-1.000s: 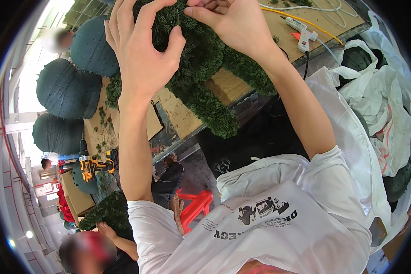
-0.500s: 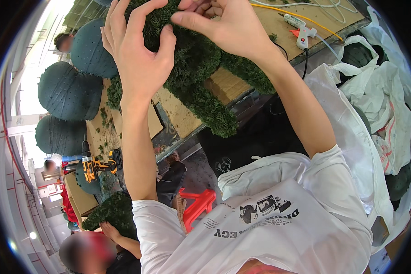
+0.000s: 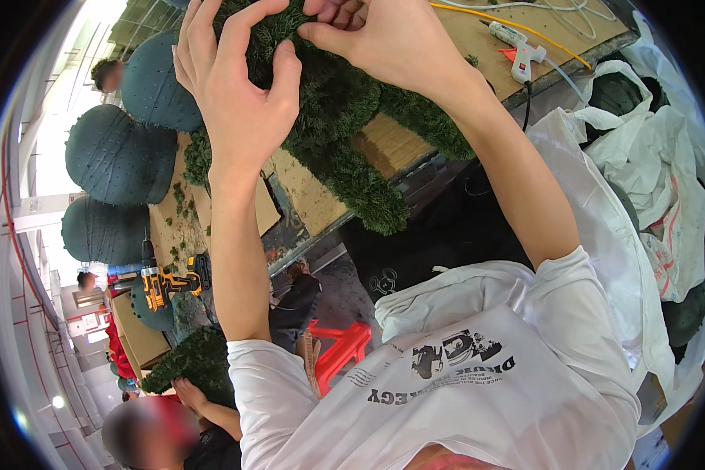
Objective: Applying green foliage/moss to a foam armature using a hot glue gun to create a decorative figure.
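Dark green artificial foliage [image 3: 329,106] lies bunched on the worktable, with sprigs hanging over its near edge. Over its upper left part is my left hand [image 3: 239,94], fingers spread and curved, thumb apart from the forefinger; it touches or hovers just above the leaves. My right hand [image 3: 384,43] is at the foliage's upper right, fingers curled in and thumb close against them. Whatever it pinches is too small or hidden to make out. The tips of some fingers are near the top edge of the picture.
A glue gun [image 3: 522,59] and cables lie at the table's right. Large dark green domes [image 3: 121,157] stand on the left, near a cordless drill [image 3: 172,286]. White sacks [image 3: 650,172] fill the right side. A red stool [image 3: 343,356] and a co-worker's hand [image 3: 189,394] are below left.
My right hand has shifted very slightly, its fingers curling a little more toward the thumb. My left hand stays in place.
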`<state>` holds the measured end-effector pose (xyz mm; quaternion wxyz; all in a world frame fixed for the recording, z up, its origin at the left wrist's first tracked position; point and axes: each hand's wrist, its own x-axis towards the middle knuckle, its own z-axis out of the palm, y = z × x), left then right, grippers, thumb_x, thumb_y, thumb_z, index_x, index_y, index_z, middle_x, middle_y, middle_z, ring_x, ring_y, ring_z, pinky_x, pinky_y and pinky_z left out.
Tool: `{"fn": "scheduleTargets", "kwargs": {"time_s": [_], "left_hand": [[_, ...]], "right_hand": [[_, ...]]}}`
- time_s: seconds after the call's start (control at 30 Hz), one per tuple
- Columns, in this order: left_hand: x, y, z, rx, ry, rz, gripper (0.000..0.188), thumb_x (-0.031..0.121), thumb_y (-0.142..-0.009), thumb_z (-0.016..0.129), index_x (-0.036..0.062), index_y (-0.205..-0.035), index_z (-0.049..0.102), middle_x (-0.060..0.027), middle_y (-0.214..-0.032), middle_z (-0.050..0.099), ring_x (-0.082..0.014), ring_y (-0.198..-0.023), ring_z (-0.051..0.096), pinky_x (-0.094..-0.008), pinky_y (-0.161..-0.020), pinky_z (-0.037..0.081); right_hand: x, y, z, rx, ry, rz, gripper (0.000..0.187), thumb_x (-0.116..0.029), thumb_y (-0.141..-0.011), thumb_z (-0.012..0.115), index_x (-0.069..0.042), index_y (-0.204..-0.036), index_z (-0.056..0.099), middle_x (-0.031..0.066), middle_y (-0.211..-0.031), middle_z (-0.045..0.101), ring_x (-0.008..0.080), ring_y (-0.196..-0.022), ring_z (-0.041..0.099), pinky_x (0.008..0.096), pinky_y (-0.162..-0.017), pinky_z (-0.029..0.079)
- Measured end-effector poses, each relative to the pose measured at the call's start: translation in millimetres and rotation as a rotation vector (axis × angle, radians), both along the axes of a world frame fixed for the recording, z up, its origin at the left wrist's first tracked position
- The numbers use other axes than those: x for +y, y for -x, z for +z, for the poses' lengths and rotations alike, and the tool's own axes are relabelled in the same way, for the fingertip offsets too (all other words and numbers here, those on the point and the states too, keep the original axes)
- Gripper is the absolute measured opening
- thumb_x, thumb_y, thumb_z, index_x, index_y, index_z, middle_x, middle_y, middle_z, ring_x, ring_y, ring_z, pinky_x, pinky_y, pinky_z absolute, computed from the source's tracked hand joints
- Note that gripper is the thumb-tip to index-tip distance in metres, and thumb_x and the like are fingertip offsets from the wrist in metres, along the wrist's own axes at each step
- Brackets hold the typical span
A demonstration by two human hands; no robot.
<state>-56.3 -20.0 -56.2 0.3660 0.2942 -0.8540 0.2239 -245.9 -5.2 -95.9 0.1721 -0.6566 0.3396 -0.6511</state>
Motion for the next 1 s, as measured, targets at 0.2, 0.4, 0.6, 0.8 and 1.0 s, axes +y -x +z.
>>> {"fn": "scheduleTargets", "kwargs": {"time_s": [0.2,0.4,0.6,0.8,1.0], "left_hand": [[-4,2,-4,0.042,0.125,-0.040,0.026,0.011,-0.091,0.062,0.0055,-0.117,0.065,-0.0157,-0.144,0.055,-0.0353,-0.141,0.045,-0.0474,-0.119,0.028],[-20,-17,25,0.253,-0.067,-0.299,0.031,0.010,-0.097,0.066,0.0062,-0.127,0.068,-0.0125,-0.144,0.060,-0.0256,-0.136,0.052,-0.0413,-0.116,0.036],[-96,-51,65,0.274,-0.564,-0.246,0.045,0.032,-0.105,0.061,0.0101,-0.144,0.061,-0.0133,-0.147,0.058,-0.0223,-0.141,0.049,-0.0436,-0.123,0.025],[-137,-48,43,0.514,-0.587,-0.287,0.040,0.035,-0.110,0.045,0.0012,-0.108,0.066,-0.0033,-0.106,0.063,-0.0158,-0.102,0.056,-0.0301,-0.096,0.041],[-68,-5,57,0.216,-0.547,-0.224,0.037,0.033,-0.110,0.046,0.0014,-0.110,0.065,-0.0030,-0.103,0.064,-0.0148,-0.098,0.056,-0.0297,-0.092,0.042]], "right_hand": [[-3,0,10,0.024,-0.086,0.037,0.021,-0.006,-0.083,0.077,0.006,-0.095,0.065,0.0148,-0.080,0.067,0.0236,-0.073,0.065,0.0358,-0.069,0.053],[-1,9,21,0.110,-0.190,-0.007,0.022,-0.007,-0.080,0.078,0.007,-0.092,0.065,0.0153,-0.079,0.068,0.0243,-0.074,0.067,0.0365,-0.069,0.054],[-1,5,35,0.134,-0.278,0.049,0.023,-0.008,-0.079,0.079,0.007,-0.091,0.066,0.0153,-0.079,0.069,0.0246,-0.074,0.068,0.0359,-0.069,0.055],[-5,6,35,0.139,-0.213,0.076,0.024,-0.009,-0.077,0.080,0.006,-0.088,0.064,0.0155,-0.078,0.068,0.0256,-0.073,0.068,0.0363,-0.069,0.054],[-14,14,27,0.263,-0.183,0.031,0.027,-0.010,-0.077,0.080,0.004,-0.085,0.059,0.0177,-0.077,0.067,0.0293,-0.074,0.068,0.0382,-0.067,0.054]]}}
